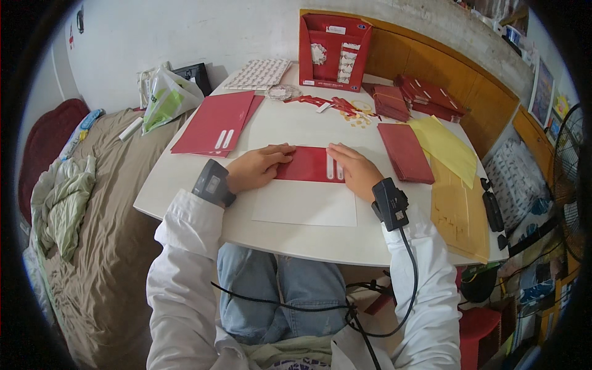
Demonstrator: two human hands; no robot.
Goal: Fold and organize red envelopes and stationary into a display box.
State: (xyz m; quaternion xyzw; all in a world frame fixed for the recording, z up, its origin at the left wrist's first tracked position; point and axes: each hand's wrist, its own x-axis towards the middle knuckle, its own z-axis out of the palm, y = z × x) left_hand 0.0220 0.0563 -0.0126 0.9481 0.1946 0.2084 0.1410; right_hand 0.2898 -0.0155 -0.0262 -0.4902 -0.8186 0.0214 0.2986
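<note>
A sheet of red card (302,164) with two white slot-like marks near its right end lies in front of me. A white panel (305,203) extends from its near edge; it looks like the same sheet's pale back, with the red part folded over. My left hand (256,166) is closed at the red part's left end, fingers bent on top of it. At the right end, my right hand (356,169) holds the edge, its fingers together beside the white marks. Both wrists wear dark devices. Left of my hands lies a stack of larger red sheets (213,126) with similar marks.
A red display box (336,52) stands at the back, near a white patterned sheet (259,74). Red and yellow scraps (345,106) lie before it. On the right are a red card stack (405,153), red bundles (428,95) and yellow envelopes (456,209). A cable (412,271) hangs from my right wrist.
</note>
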